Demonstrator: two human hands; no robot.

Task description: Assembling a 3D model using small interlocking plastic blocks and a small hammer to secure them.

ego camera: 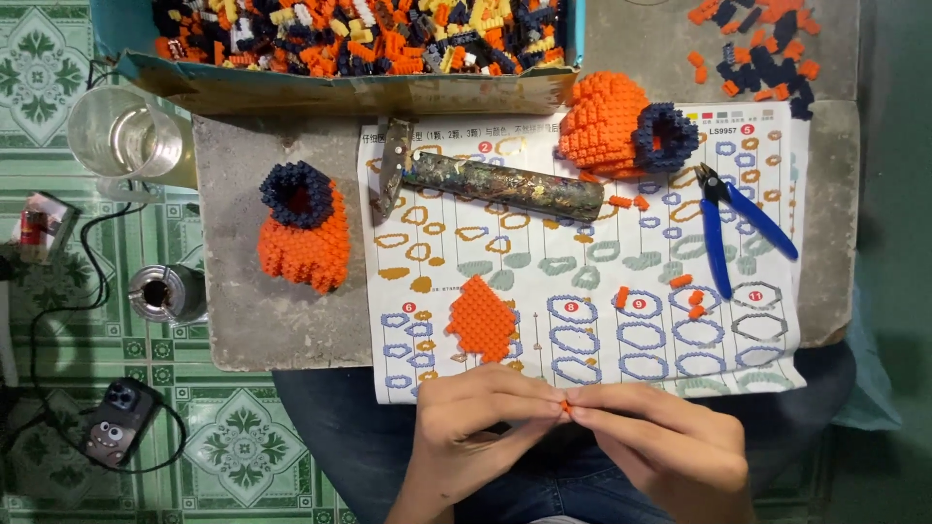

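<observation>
My left hand point(476, 412) and my right hand point(655, 432) meet over my lap, fingertips pinched together on a tiny orange brick point(565, 406). Just above them a flat orange brick panel point(481, 318) lies on the printed instruction sheet point(582, 262). Several loose orange bricks point(691, 301) are scattered on the sheet. An orange brick body with a dark blue ring point(303, 228) stands on the stone slab point(233, 320) at the left. A second orange piece with a blue ring point(626, 126) rests at the sheet's top.
A cardboard box point(359, 87) full of small bricks sits at the back. A paint-stained hammer point(495, 184) and blue cutters point(738, 228) lie on the sheet. More bricks point(762, 49) are piled top right. A glass point(126, 136), a can point(165, 291) and a phone point(116, 422) are on the tiled floor.
</observation>
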